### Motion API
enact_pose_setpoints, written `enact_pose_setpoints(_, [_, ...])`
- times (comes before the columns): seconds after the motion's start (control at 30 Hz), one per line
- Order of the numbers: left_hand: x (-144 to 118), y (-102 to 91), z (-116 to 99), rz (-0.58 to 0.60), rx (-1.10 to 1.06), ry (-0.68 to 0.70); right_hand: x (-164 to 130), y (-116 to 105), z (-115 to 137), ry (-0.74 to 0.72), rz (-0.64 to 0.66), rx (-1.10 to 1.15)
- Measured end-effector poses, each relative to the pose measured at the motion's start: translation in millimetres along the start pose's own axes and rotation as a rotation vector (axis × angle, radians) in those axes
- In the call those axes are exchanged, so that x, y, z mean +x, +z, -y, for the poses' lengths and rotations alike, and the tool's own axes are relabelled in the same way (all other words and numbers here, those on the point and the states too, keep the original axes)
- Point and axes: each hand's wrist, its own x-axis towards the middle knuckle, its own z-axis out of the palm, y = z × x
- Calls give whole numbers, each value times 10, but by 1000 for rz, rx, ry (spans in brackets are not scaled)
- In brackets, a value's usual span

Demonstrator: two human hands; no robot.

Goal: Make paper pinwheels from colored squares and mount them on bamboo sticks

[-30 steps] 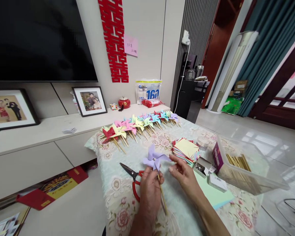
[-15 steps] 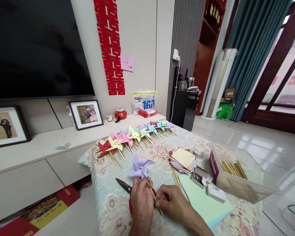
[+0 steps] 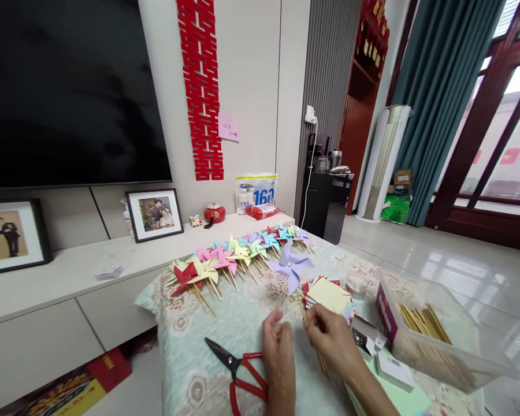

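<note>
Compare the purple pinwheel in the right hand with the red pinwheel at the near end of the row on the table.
The purple pinwheel is held up above the cloth by its stick in the right hand; the red pinwheel lies flat on the table. The purple one is alone; the red one sits in a row, touching a yellow neighbour. They differ in colour. Both are folded paper vanes on a thin wooden stick.

The purple paper pinwheel has four folded vanes pinned at the centre by a small silver pin. It is mounted on a thin wooden stick that slants down to the right, and it stands raised above the floral tablecloth.
</note>
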Motion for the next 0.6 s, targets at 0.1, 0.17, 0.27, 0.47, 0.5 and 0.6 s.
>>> enact_pose_setpoints(0.1, [-1, 3, 130, 30, 164, 34, 497, -208, 112, -25, -72, -295])
enact_pose_setpoints(0.17, [-3, 12, 198, 31, 232, 79, 901, -325, 118, 16, -43, -465])
enact_pose_setpoints(0.27, [-14, 30, 282, 40, 394, 162, 1460, -428, -15, 79, -32, -572])
enact_pose_setpoints(0.47, [-23, 53, 464, 61, 654, 327, 2032, -361, -577, 226, 90, -731])
enact_pose_setpoints(0.5, [-15, 50, 501, 74, 678, 331, 2081, -336, -673, 249, 107, -748])
enact_pose_setpoints(0.6, [16, 41, 603, 110, 731, 350, 2225, -282, -916, 293, 147, -784])
